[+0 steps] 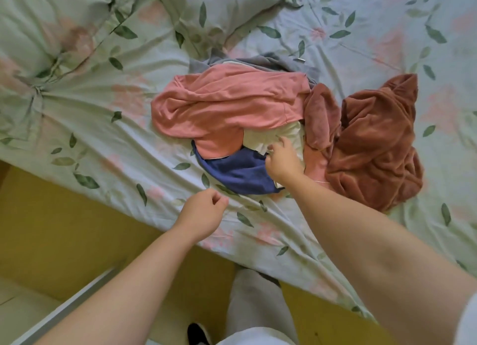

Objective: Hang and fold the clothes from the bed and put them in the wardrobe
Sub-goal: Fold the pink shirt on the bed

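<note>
A heap of clothes lies on the bed (103, 107): a pink top (222, 104) on the heap, a grey garment (258, 63) behind it, a blue piece (232, 169) at the front, a white piece (268, 138) in the middle, and a rust-brown fleece garment (374, 143) to the right. My right hand (282, 161) reaches into the heap, fingers on the white piece where it meets the blue one. My left hand (204, 210) hovers over the sheet in front of the heap, fingers loosely curled and holding nothing.
The bed carries a pale green floral sheet, with pillows (64, 35) at the top left. Its yellow wooden side (77, 228) runs diagonally below. My grey-trousered leg (255, 306) and a dark shoe (197, 334) stand on the floor beside it.
</note>
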Motion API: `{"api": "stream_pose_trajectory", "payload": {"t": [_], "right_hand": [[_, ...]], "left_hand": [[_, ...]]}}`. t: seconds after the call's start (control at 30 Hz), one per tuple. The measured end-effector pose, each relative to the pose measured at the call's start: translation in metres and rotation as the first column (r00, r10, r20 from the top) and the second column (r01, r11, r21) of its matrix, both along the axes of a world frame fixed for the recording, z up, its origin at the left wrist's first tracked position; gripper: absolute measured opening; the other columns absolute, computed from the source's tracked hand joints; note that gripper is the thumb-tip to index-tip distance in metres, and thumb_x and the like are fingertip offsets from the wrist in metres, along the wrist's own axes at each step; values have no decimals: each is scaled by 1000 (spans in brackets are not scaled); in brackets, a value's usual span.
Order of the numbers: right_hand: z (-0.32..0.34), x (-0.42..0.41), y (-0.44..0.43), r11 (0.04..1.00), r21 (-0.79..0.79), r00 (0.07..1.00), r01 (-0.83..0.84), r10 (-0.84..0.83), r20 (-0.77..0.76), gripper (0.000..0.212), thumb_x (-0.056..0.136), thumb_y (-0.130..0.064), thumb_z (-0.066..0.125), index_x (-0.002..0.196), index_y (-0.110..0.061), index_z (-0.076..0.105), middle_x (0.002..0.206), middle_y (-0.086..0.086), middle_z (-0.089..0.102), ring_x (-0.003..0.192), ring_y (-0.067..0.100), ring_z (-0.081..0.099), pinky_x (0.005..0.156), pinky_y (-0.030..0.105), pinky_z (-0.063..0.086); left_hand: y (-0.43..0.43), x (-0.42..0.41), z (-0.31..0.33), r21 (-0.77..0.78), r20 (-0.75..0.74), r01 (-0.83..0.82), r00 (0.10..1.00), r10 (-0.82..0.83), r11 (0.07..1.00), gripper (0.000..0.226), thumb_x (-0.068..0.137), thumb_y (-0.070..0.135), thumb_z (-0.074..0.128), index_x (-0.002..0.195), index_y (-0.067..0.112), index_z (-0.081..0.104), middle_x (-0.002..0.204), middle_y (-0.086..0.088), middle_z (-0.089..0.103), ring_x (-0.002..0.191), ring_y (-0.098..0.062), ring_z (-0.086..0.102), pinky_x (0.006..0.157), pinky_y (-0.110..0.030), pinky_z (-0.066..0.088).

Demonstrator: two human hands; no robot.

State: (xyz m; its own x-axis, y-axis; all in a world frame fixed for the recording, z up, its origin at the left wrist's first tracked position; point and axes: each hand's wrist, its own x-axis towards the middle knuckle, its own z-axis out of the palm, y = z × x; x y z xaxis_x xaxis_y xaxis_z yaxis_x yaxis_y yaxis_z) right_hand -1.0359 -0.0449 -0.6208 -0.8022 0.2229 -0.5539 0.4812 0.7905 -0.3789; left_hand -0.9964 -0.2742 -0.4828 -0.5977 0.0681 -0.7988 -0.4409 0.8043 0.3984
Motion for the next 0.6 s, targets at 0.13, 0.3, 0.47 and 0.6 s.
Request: {"api": "stream_pose_trajectory", "payload": {"t": [0.13, 0.3, 0.47, 0.6], "right_hand": [[-15, -52, -11, 961, 68, 963, -270, 270, 10, 14, 89, -8, 46, 99, -13, 53, 170, 0, -6, 127, 36, 41, 79, 42, 41], [-32, -81, -11, 933, 91, 935, -348, 337, 111, 34, 100, -15, 38, 131, -11, 50, 169, 3, 5, 137, 38, 35, 94, 51, 41], [-4, -84, -24, 980, 47, 978, -194, 197, -71, 30, 105, -20, 38, 114, -1, 59, 140, 15, 44, 105, 43, 58, 86, 46, 44], [42, -88, -26, 996, 29, 987, -83, 86, -135, 14, 85, -4, 58, 97, -9, 54, 120, 12, 51, 98, 37, 57, 80, 40, 48]], "left_hand": [[-8, -13, -11, -35, 0, -50, 999, 50, 998, 25, 100, 35, 54, 87, 14, 62, 87, -2, 70, 82, -26, 68, 83, -46, 56], [-17, -19, -21, -61, 8, -108, 994, 108, 992, 22, 99, 34, 56, 87, 16, 63, 84, 0, 71, 75, -22, 70, 78, -38, 56], [-18, -15, -16, -57, 10, -136, 990, 137, 989, 20, 98, 34, 56, 86, 19, 64, 84, 3, 72, 64, -12, 70, 66, -32, 53], [-14, -13, 2, -23, -4, -154, 988, 154, 988, 22, 98, 34, 55, 86, 18, 63, 86, 2, 71, 68, -16, 70, 62, -31, 50]]}}
